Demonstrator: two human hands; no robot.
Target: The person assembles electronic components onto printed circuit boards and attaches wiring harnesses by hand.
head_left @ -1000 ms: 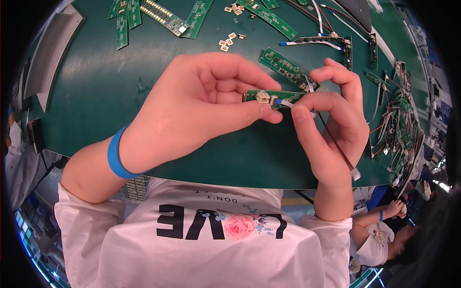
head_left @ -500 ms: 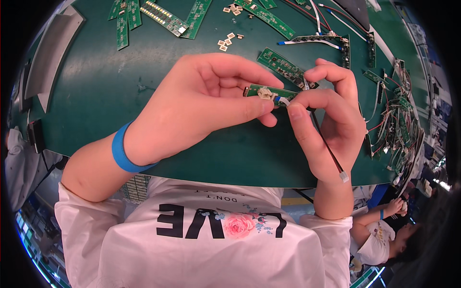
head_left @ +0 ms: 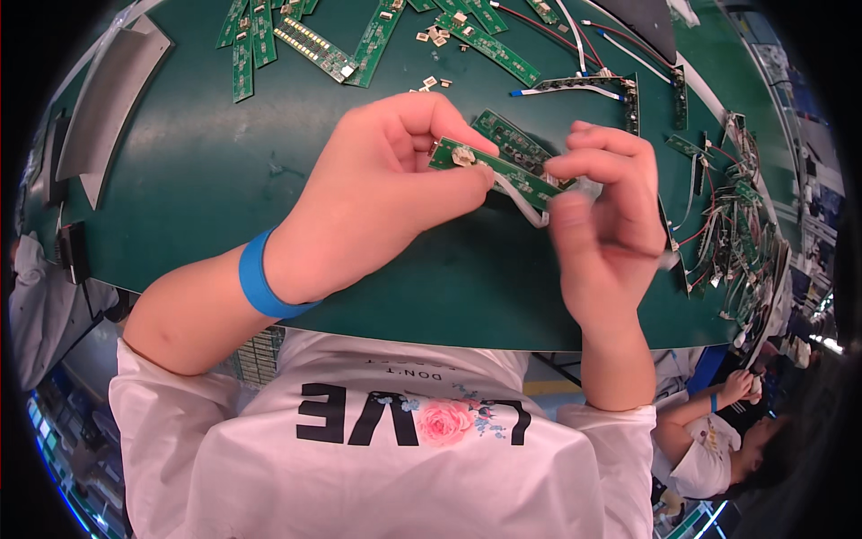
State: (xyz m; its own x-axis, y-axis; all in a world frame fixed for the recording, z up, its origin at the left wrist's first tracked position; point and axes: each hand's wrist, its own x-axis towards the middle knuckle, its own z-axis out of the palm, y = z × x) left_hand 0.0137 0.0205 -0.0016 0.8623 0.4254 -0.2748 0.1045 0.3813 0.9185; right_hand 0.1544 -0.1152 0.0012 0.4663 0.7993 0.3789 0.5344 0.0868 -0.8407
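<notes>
My left hand pinches a narrow green circuit board between thumb and fingers, tilted down to the right above the table. A small beige connector stands near the board's left end. From beside my left thumb a white ribbon cable curves along the board's lower edge. Around the board's right end my right hand is curled, thumb and fingers close together. Something pale and blurred is among those fingers; its kind is unclear. Just behind lies another green board, partly covered by the held one.
Several green boards and loose small connectors lie at the back. Wired boards and a tangled heap of boards and cables occupy the right side. A bent grey panel sits at the left. Another person is at lower right.
The held board now tilts more down to the right. My right hand has shifted slightly, its thumb blurred. The ribbon cable hangs longer below the board, and the dark cable no longer shows clearly.
</notes>
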